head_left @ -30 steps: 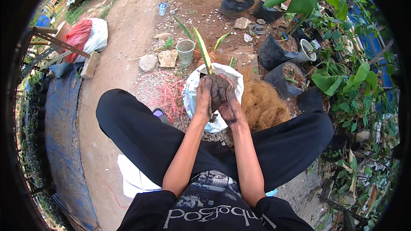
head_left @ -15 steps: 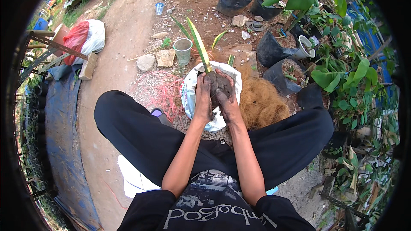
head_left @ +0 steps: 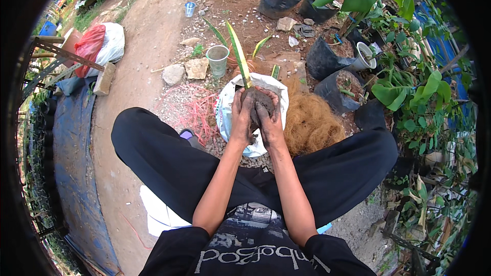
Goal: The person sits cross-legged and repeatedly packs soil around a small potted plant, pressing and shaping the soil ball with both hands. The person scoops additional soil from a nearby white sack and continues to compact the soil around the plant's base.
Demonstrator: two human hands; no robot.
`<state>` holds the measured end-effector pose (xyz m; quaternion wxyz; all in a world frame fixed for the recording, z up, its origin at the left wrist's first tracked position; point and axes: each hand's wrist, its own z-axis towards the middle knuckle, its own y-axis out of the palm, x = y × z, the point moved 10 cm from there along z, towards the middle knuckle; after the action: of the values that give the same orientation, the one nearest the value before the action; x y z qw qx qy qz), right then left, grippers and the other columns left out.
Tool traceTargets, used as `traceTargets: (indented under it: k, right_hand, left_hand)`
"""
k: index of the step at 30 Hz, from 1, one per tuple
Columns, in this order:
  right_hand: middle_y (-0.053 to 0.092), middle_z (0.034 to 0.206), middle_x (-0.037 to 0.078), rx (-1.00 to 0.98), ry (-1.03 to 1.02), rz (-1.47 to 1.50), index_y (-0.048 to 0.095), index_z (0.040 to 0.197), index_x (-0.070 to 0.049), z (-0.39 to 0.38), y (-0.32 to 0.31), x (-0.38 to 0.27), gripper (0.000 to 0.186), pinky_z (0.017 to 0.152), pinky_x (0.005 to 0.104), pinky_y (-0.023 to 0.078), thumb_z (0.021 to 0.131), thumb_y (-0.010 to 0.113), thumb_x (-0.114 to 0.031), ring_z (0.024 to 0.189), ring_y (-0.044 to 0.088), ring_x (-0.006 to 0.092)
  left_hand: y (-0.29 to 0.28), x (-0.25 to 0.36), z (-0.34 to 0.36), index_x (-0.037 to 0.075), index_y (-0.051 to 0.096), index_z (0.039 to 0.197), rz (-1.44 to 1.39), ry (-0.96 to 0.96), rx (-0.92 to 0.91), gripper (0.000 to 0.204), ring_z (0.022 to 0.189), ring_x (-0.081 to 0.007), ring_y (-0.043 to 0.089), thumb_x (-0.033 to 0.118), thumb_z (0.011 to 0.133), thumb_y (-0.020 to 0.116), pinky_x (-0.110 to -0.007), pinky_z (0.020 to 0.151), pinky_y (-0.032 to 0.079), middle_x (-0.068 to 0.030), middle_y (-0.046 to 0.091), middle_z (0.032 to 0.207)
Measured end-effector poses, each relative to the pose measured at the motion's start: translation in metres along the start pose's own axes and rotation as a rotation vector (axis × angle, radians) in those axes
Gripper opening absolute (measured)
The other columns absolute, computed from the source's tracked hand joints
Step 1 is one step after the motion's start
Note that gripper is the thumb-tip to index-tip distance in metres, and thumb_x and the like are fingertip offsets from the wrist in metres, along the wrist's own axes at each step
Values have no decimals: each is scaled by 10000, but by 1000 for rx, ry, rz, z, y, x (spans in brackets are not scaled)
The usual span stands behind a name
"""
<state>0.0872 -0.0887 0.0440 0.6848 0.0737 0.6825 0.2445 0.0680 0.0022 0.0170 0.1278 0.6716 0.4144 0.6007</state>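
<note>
A dark, wet ball of soil (head_left: 258, 98) sits between my muddy hands, with a yellow-edged upright leaf (head_left: 236, 46) rising from its top. My left hand (head_left: 241, 120) grips its left side and my right hand (head_left: 270, 120) its right, both with fingers wrapped round it and thumbs pressed on the near face. They are over the open mouth of a white sack (head_left: 225, 110), which stands between my crossed legs. More variegated leaves (head_left: 261, 46) stand behind the sack.
Tan fibre (head_left: 312, 125) lies right of the sack, pink string (head_left: 197, 112) left. Beyond are a clear cup (head_left: 217, 61), rocks (head_left: 196, 68) and a small blue cup (head_left: 190, 9). Black planting bags (head_left: 327, 64) and leafy plants line the right; a red-and-white bundle (head_left: 97, 46) lies left beside a dirt path (head_left: 138, 51).
My hands have drawn slightly closer around the soil ball, and my fingers and thumbs have shifted on it. The leaf has tilted a little and stays upright in the soil.
</note>
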Motion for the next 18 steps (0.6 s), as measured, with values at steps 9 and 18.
traceTargets:
  k: [9, 18]
  right_hand:
    - [492, 1272, 75, 140, 36, -22, 484, 1196, -67, 4, -18, -7, 504, 1058, 346, 316, 995, 317, -498, 1201, 449, 178]
    - [530, 1209, 137, 296, -113, -387, 419, 1220, -42, 0, -32, -32, 479, 968, 334, 390, 1013, 301, -457, 1089, 507, 183]
  left_hand:
    - [10, -1, 2, -5, 459, 1203, 148, -24, -175, 391, 989, -126, 516, 90, 862, 624, -262, 876, 433, -55, 533, 1092]
    - [46, 12, -15, -63, 529, 1105, 549, 192, -374, 241, 909, -102, 511, 106, 935, 515, -260, 828, 427, -57, 591, 970]
